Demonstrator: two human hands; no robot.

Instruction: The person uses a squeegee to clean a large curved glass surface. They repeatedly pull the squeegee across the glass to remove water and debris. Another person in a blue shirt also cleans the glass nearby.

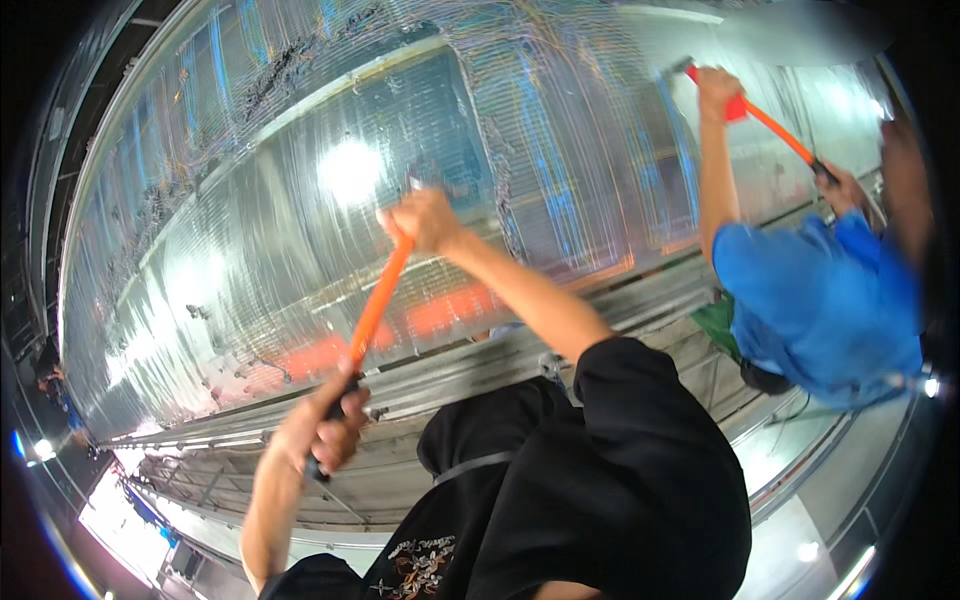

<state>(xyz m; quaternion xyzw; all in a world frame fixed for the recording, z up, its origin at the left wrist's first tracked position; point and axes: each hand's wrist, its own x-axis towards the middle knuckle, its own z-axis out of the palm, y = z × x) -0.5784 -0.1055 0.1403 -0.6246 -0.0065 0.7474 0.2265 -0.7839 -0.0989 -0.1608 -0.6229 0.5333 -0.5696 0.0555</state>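
1. The long-handled tool (pixel 377 305) has a straight bright-orange shaft and a black grip (pixel 319 468) at its lower end; its head is mostly blurred beyond the upper hand, so I cannot tell its exact form.
2. This tool is slanting in front of a big glossy panel (pixel 250 250) – whether its head touches the surface, I cannot tell.
3. The left hand (pixel 332 425) is curled around the black grip; the right hand (pixel 420 218) is closed around the upper part of the tool, near the head.
4. The panel shows fine lines, streaks of blue and orange, bright reflections, and dark crumpled residue (pixel 495 140) along some bands.
5. On the black shirt (pixel 630 480) there is pale lettering (pixel 425 548), stitched beside a flower motif.
6. I count two orange-shafted tools: one in the wearer's two hands, and a second tool (pixel 780 132) – with red on its head – in the two hands of one co-worker in blue (pixel 820 300).
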